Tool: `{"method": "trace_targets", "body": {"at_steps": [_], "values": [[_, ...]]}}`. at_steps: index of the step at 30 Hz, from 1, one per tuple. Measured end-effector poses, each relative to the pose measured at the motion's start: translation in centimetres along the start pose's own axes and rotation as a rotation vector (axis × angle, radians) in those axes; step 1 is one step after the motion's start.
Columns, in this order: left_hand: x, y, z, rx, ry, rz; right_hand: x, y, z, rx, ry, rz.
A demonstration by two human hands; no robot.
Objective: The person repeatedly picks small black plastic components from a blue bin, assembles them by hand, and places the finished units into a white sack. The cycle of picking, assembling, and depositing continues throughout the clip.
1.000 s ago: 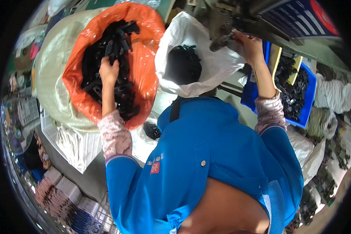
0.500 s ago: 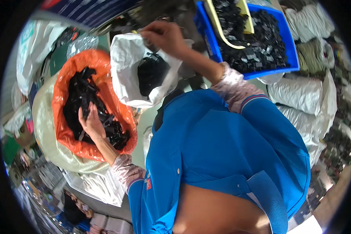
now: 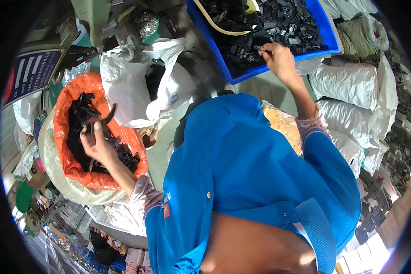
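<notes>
At the left, an orange plastic-lined sack holds a heap of black plastic pieces. Above that heap my left hand is closed around a curved black plastic piece, whose tip sticks up past the fingers. On the right my right hand reaches over the near side of a blue bin filled with small black parts. Its thumb and fingers pinch together at a small black part, partly hidden by the fingertips. Between the two containers stands an open white bag with black pieces inside.
A cream-coloured scoop-like tray lies in the blue bin. A green container of small metal parts stands beyond the white bag. White sacks are stacked at the right. A metal machine part juts in at upper left.
My right hand has gone from above the white bag rightward to the blue bin. My left hand, open over the heap before, now grips a curved black piece. The view has shifted.
</notes>
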State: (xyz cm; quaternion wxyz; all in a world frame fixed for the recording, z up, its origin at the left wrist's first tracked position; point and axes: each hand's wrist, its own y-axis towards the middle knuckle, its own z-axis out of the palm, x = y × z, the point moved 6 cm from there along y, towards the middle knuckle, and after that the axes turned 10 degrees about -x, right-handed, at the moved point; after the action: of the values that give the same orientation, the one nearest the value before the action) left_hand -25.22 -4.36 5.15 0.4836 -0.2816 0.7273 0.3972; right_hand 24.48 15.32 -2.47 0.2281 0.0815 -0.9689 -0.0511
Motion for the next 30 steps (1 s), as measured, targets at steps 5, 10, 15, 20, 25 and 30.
{"method": "trace_targets", "body": {"at_steps": [5, 10, 15, 20, 25, 30], "values": [[-1.0, -8.1, 15.7, 0.404, -0.478, -0.400, 0.3, 1.5, 2.5, 0.449, -0.346, 0.015], [-2.8, -16.9, 25.8, 0.750, -0.497, -0.767, -0.2, 0.7, -0.4, 0.185, 0.043, -0.022], [-4.6, -20.5, 28.9, 0.816, -0.423, -0.941, 1.2, -2.2, -3.7, -0.076, 0.516, -0.110], [-3.8, -22.0, 29.4, 1.182, -0.354, -1.122, 3.5, -5.3, -4.5, -0.250, 0.565, -0.579], [-3.9, -21.9, 28.9, 1.078, -0.495, -1.118, -1.7, -2.5, -4.4, -0.155, 0.436, -0.222], [-5.3, -20.6, 29.8, 0.928, -0.691, -1.088, -6.6, 3.1, -1.9, 0.108, -0.200, 0.000]]}}
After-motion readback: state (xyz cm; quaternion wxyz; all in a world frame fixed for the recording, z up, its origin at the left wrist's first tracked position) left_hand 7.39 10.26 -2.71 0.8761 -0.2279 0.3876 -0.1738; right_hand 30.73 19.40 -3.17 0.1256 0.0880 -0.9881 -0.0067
